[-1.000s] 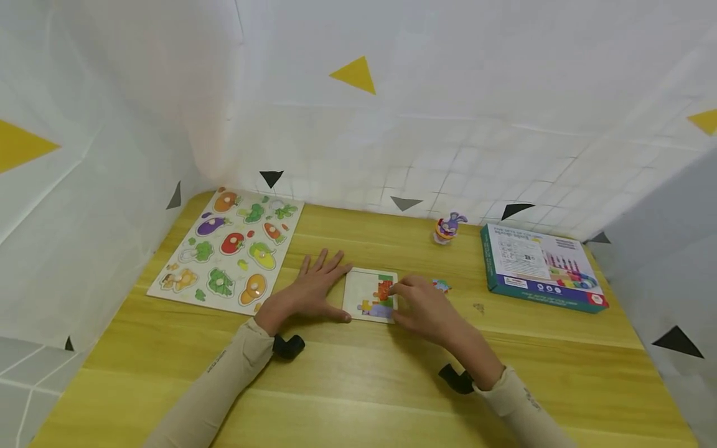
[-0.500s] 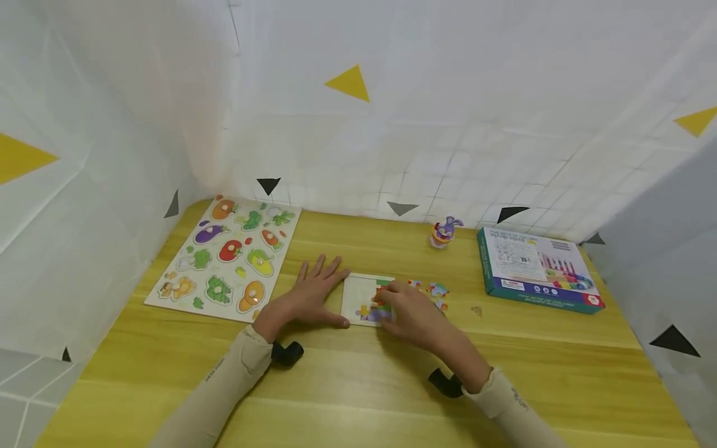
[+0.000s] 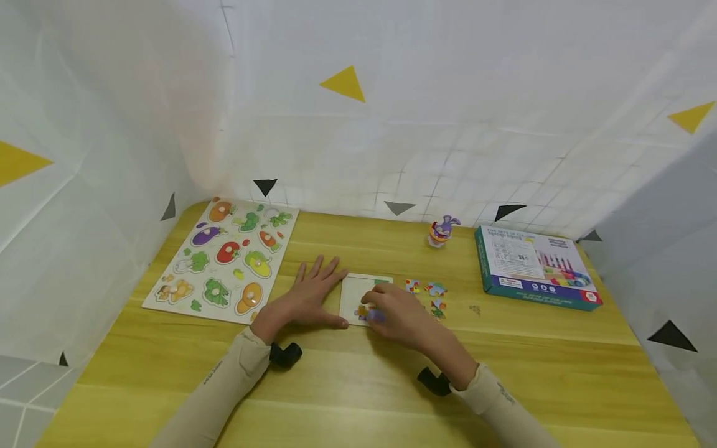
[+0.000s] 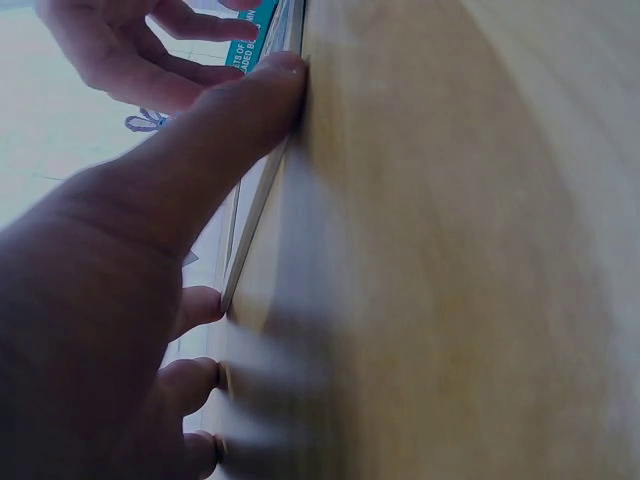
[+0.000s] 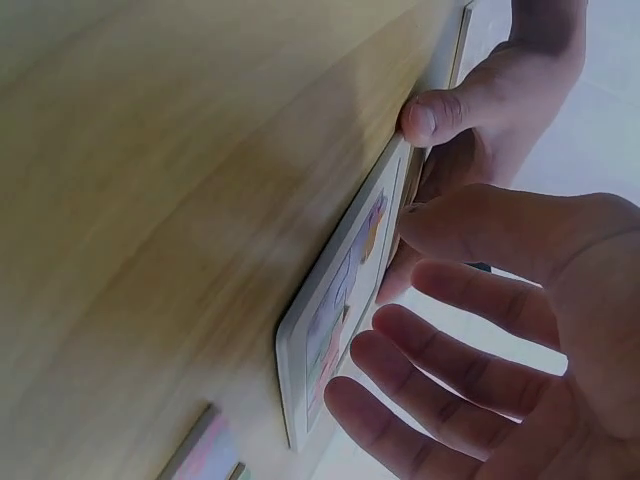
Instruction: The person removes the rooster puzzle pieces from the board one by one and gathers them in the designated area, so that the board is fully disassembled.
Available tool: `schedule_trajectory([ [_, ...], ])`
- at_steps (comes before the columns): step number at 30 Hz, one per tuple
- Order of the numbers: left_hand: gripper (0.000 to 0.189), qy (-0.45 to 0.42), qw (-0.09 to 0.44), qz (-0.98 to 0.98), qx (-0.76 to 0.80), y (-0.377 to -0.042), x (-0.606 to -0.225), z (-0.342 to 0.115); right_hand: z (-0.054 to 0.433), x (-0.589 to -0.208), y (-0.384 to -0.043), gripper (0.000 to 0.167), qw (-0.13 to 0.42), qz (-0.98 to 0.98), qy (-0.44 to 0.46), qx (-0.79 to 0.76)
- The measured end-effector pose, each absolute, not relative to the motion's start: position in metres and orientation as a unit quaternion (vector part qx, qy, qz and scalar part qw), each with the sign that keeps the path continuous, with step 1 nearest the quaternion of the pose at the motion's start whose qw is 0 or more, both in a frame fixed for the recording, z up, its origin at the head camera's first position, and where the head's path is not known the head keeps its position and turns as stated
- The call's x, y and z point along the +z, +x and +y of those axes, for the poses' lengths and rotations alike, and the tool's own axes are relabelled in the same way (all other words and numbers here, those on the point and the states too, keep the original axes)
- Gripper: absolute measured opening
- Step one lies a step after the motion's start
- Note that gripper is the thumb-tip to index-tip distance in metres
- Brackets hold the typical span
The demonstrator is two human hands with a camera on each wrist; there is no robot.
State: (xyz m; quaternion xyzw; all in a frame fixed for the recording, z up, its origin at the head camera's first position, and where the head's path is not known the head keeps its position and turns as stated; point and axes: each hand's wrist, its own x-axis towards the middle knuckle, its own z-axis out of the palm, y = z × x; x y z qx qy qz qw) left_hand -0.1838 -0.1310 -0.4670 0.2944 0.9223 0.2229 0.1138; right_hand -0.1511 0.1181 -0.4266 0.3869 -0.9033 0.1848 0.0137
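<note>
A small white-framed jigsaw tray [image 3: 353,287] lies on the table between the two hands. My left hand [image 3: 305,300] is spread at its left side, with thumb and index finger right at the frame's corners. Over the tray's right half reaches my right hand [image 3: 402,314], covering part of it. Its fingertips hover close over the fitted jigsaw pieces [image 3: 363,311], yellow and purple ones at the lower edge. In the right wrist view the fingers are loosely bent, and nothing shows between thumb and fingers. To the right lie several loose jigsaw pieces [image 3: 435,289].
A wooden vegetable puzzle board [image 3: 224,261] lies at the left of the table [image 3: 347,386]. At the back stands a purple bunny figure [image 3: 440,231]. A flat teal and white box [image 3: 538,267] lies at the right. White sheeting [image 3: 448,124] walls in the table behind.
My right hand has moved left across the tray, from its right edge to the pieces near the lower middle. Loose pieces it had hidden now show. My left hand has stayed in place.
</note>
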Motion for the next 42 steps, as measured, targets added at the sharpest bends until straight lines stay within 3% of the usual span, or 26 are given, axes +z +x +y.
schedule_trajectory([
  [33, 0.108, 0.293, 0.121, 0.921, 0.225, -0.185, -0.465, -0.132, 0.100, -0.435, -0.158, 0.024, 0.003, -0.899, 0.402, 0.173],
  [42, 0.108, 0.292, 0.122, 0.922, 0.222, -0.184, -0.464, -0.132, 0.100, -0.435, -0.157, 0.027, 0.021, -0.902, 0.395, 0.175],
])
